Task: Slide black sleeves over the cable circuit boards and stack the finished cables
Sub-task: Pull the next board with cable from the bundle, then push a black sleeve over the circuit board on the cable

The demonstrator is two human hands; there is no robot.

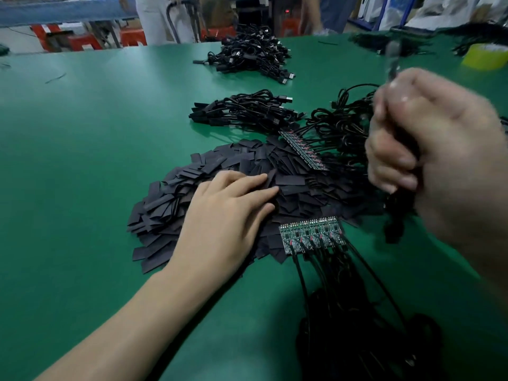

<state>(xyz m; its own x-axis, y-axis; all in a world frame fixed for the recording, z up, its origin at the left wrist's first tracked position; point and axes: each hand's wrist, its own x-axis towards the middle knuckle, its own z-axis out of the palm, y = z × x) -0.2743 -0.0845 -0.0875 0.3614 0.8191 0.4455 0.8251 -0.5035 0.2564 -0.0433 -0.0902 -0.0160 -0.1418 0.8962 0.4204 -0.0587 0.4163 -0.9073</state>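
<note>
Sleeves [247, 171], black, heaped on table [96, 133]; left hand [228, 213] lies flat on the heap, fingers straight, gripping nothing. Right hand [428, 149], blurred, fingers curled round a cable [395, 224]. Boards [312, 235] in a row at heap's near edge; sleeved cables [242, 111] stacked beyond.

A green surface [96, 133] fills the foreground; red stools [82, 39] stand beyond its far edge, white bags [439, 12] piled at the right

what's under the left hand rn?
The left hand lies flat on the pile of black sleeves, fingers straight. Sleeves beneath the palm are covered, so I cannot tell whether one is caught there. The green table under the pile is hidden too.
</note>
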